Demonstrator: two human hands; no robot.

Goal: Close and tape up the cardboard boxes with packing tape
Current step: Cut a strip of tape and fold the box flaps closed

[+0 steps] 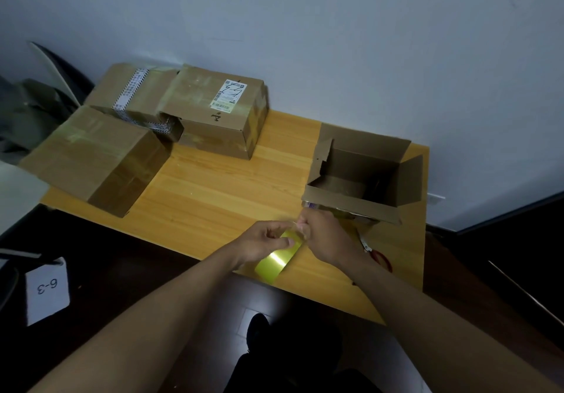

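Pale wall behind; a wooden tabletop pushed against it, dim light, dark floor below. Three boxes stood closed at the far left: a near box, a middle box with a printed strip, and a labelled box, all showing glossy tape bands. An open box sat at the right end, flaps up, inside apparently empty though shadowed. Red-handled scissors lay just beside it, near the right wrist. Tape roll, yellow-green, was at the near edge of the tabletop, between the two hands. Left hand had fingers curled, thumb and forefinger pinching at the roll's upper rim. Right hand was closed in a pinch just above the roll, seemingly on the loose tape end; the strip itself was too thin to make out. Judged step: freeing and drawing out a length of tape before closing the open box. To do it well: steady the roll with the left hand, pull the end straight and level so it does not fold on itself or split, draw enough to span the seam with overhang on both sides, fold the flaps flat first, then cut with the scissors. Risk: tape sticking to fingers or twisting.
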